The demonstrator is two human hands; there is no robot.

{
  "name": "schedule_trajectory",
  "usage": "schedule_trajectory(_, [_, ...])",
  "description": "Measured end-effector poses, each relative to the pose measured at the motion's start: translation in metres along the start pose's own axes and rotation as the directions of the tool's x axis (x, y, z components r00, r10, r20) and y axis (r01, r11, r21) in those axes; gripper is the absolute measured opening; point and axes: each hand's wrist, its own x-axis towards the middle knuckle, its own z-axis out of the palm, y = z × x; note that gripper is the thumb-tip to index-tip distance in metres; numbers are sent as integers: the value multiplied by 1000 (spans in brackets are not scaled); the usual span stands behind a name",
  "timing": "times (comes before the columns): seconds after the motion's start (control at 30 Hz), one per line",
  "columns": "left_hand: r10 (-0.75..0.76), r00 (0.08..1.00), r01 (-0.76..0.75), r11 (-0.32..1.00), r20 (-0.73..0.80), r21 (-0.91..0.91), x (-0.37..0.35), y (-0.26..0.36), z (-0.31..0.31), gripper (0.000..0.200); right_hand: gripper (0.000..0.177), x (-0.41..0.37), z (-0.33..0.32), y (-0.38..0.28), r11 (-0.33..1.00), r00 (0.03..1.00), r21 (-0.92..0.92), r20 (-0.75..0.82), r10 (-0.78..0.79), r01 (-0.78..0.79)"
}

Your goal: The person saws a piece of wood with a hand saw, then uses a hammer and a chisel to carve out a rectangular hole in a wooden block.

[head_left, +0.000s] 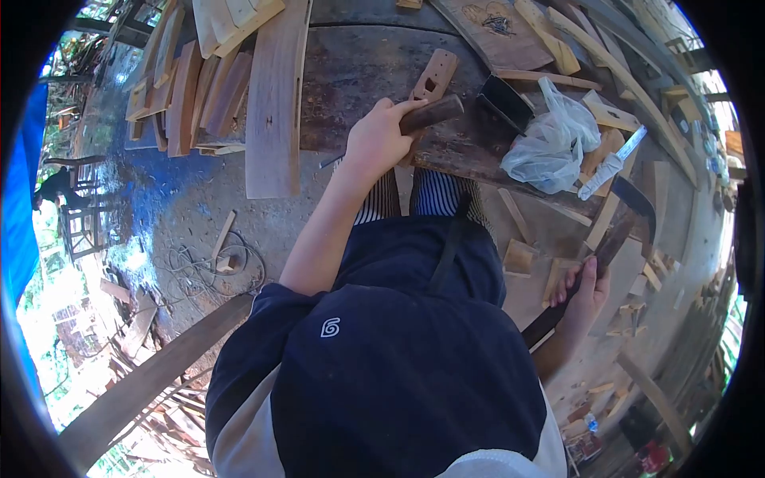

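My left hand (pixel 382 135) is closed around a chisel (pixel 437 115), at the near edge of the workbench. Its thick dark wooden handle points right, and a thin metal end shows left of my wrist. Just beyond that handle lies a wooden block (pixel 438 68) with a cut-out slot and small holes. Down at my right side, my right hand (pixel 586 287) grips the long dark wooden handle of an adze-like tool (pixel 612 243). A curved dark metal head tops this tool; its exact kind is hard to make out.
On the workbench (pixel 358 72) lie a long plank (pixel 275 103), stacked boards (pixel 187 95), a black box (pixel 506 102), a crumpled plastic bag (pixel 554 139) and a white-handled knife (pixel 612 165). Wood offcuts (pixel 518 259) and a coiled wire (pixel 215 267) are on the floor.
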Motion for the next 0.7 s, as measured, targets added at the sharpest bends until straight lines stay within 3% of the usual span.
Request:
schedule_trajectory(0.17, [9,988,-18,998,-155,-56,0,-5,12,35,17,5,4,3,999,999,-43,36,9,-8])
schedule_trajectory(0.47, [38,997,-41,998,-71,-49,20,-12,11,34,17,8,16,5,996,998,-77,36,48,-45])
schedule_trajectory(0.7, [49,994,-53,998,-93,-41,11,-10,16,30,18,10,23,7,995,997,-90,50,53,-48])
